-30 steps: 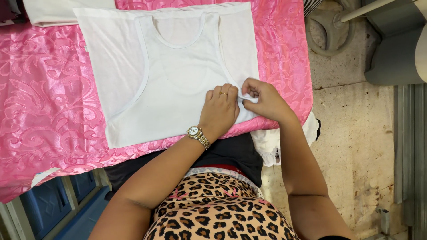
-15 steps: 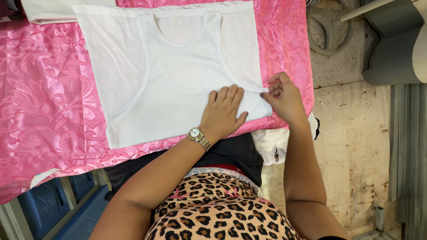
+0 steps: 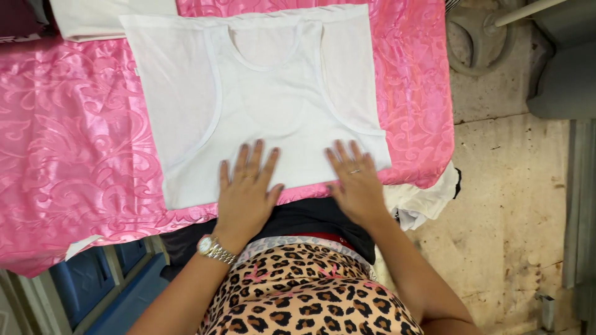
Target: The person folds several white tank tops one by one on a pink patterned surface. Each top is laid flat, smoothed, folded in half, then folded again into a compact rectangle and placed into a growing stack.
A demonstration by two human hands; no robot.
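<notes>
Smoothing is the step in hand: left hand [image 3: 245, 195] and right hand [image 3: 355, 186] lie flat, grip released, on the near hem of the white tank top [image 3: 267, 99] spread over the pink-clothed worktop [image 3: 74, 161], so any fold calls for pinching an edge.

A shiny pink patterned satin cloth [image 3: 74, 155] covers the table, a folded cream fabric [image 3: 112, 18] at its far edge, bare concrete floor [image 3: 509, 186] alongside.

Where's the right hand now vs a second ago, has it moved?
Yes. The right hand has moved from the white tank top's right armhole edge toward the person, and now lies flat on its near hem, beside the left hand.
</notes>
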